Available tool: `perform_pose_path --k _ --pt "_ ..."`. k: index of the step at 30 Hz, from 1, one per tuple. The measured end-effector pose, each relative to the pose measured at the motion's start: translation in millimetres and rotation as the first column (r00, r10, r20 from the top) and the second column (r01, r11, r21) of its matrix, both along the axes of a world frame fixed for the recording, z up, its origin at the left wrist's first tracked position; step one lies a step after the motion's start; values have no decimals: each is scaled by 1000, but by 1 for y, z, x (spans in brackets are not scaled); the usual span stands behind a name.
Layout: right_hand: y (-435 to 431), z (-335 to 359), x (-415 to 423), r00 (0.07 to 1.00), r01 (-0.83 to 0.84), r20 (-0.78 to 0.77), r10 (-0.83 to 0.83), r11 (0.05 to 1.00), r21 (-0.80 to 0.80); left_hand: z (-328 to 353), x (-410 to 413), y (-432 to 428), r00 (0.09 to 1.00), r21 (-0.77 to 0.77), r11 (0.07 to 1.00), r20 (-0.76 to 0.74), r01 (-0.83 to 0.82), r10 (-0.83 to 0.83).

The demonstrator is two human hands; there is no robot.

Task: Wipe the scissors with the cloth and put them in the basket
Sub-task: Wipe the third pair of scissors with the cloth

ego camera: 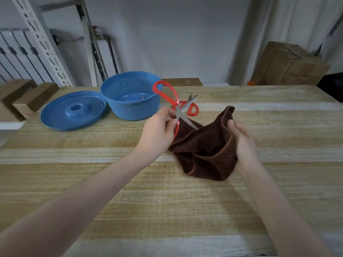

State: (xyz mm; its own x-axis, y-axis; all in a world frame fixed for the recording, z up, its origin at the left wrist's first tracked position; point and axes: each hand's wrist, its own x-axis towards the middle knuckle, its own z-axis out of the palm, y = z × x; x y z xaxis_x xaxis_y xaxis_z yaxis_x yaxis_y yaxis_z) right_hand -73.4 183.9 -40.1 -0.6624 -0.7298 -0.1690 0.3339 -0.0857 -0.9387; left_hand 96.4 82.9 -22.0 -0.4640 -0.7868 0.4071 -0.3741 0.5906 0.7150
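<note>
Brown terry cloth (206, 145), bunched and cupped, lies on the striped wooden worktop (167, 201) right of centre. The right hand (243, 143) grasps its right edge, thumb over the hem and fingers beneath. This lifts the fabric into an open pocket, by my reading so that the blades can be drawn through it. Scissors (182, 114): red plastic handles and plain steel blades, held above the cloth's far-left corner, near the middle of the worktop. The left hand (159, 130) has its grip clenched on them, fingertips pinching close to the pivot; holding there would steady the blades for wiping. One blade points down and to the right, its tip at the cloth; another steel tip points up and to the far right. Red loops show above, right of and below the hand, so I cannot tell whether this is one splayed pair or two. Blue perforated basket (130, 110): round, upright, just left of the scissors and far of the left hand, within easy reach for the drop. A small metal item (142, 98) glints inside; its kind is unclear. Blue lid (74, 112): slotted, leaning against the basket's left side, leaving the mouth open. Cardboard box (289, 65): beyond the worktop's far right edge. Judged stage: wiping is in hand and depositing has yet to be done.
</note>
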Motion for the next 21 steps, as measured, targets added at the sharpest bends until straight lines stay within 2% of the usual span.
perform_pose_path --k 4,7,13,18,21 --pt "0 -5 6 994 -95 61 91 994 60 1 1 3 994 -11 997 79 74 -73" --pt "-2 -6 12 987 -158 39 156 986 51 0 0 4 992 -25 996 98 86 -83" --pt "-14 -2 33 947 -272 -158 279 960 64 -2 -7 4 980 -87 985 148 149 -135" --pt "-22 0 35 904 -244 -328 275 961 132 -1 -8 2 965 -103 974 191 200 -178" --pt "-25 -2 36 892 -230 -369 260 965 125 1 -9 0 966 -73 978 190 195 -178"
